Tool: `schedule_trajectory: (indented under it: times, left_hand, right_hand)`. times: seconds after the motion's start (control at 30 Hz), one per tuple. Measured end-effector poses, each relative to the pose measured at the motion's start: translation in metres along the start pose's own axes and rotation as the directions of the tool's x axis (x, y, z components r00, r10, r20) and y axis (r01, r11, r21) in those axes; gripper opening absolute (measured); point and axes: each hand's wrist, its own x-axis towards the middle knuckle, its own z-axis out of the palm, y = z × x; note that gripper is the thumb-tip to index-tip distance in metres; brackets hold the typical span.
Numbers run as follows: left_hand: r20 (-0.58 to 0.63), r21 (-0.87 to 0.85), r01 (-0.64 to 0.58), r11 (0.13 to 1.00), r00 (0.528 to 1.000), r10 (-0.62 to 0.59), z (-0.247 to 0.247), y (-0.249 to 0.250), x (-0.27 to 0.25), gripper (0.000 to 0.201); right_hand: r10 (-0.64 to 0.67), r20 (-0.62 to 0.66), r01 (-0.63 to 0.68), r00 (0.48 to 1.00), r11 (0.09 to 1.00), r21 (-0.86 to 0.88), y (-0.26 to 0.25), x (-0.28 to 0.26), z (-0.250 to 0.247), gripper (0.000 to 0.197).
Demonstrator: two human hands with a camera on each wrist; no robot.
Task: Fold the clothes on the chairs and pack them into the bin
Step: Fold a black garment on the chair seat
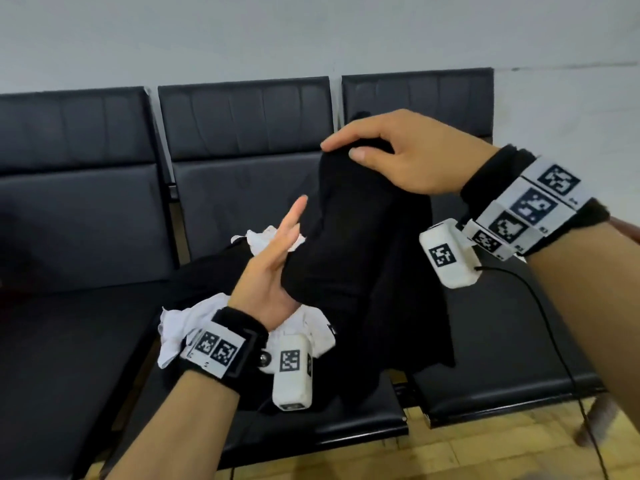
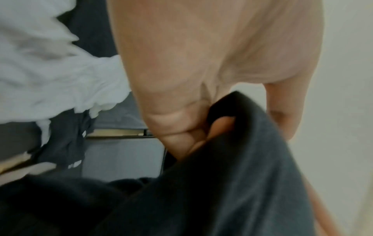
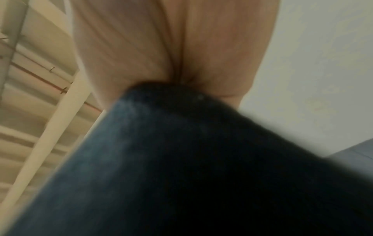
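We find the right hand (image 1: 408,157) pinching the top of a black garment (image 1: 360,258), thumb and fingers curled over its fold. It hangs below that hand. The left hand (image 1: 273,268), fingers mostly straight, presses its lower edge. Beneath it, white clothes (image 1: 176,323) lie on the chairs (image 1: 86,209).

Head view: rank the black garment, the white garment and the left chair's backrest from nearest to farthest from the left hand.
1. black garment: touching the left hand, lifted at its top by the right hand.
2. white garment: crumpled on the middle seat, just below and beside the wrist.
3. left chair's backrest: far up and to the left, against the wall.
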Motion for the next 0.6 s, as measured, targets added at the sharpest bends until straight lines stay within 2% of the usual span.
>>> schedule_trajectory:
  times: [0.1,0.13,0.2,0.27,0.37,0.43,0.5,0.6]
  left_hand:
    - [-0.105,-0.197,-0.086,0.977,0.992,0.067,-0.008,-0.008,-0.009,0.048]
    - [-0.095,-0.229,-0.090,0.969,0.993,0.070,-0.006,-0.011,-0.011,0.043]
    - [-0.045,-0.168,-0.040,0.985,0.998,0.033,-0.001,-0.014,-0.015,0.042]
    - [-0.010,-0.130,0.007,0.992,1.000,-0.008,0.001,-0.016,-0.018,0.051]
    - [-0.168,-0.157,-0.087,0.984,0.984,0.060,-0.003,-0.013,-0.011,0.053]
    - [-0.215,-0.093,-0.125,0.988,0.971,0.103,-0.003,-0.013,-0.008,0.052]
    - [-0.176,0.011,-0.097,0.995,0.979,0.098,0.002,-0.013,-0.009,0.055]
    - [-0.121,0.047,-0.090,0.995,0.988,0.095,0.004,-0.009,-0.011,0.065]
  right_hand:
    - [0.012,-0.060,-0.008,0.998,0.998,0.068,-0.003,-0.002,0.003,0.038]
    - [0.012,-0.044,-0.009,0.999,0.997,0.074,-0.003,-0.003,0.006,0.038]
    - [0.008,-0.047,-0.004,0.999,0.995,0.095,-0.004,-0.002,0.012,0.038]
    - [0.019,-0.086,-0.009,0.996,0.994,0.108,-0.005,-0.002,0.014,0.038]
    - [0.028,-0.121,-0.013,0.992,0.992,0.126,-0.005,-0.003,0.014,0.039]
    - [0.029,-0.127,-0.013,0.991,0.992,0.126,-0.005,-0.003,0.014,0.039]
    - [0.032,-0.114,-0.018,0.993,0.992,0.125,-0.005,-0.002,0.016,0.038]
    - [0.084,-0.202,-0.042,0.976,0.977,0.207,0.000,-0.004,0.019,0.039]
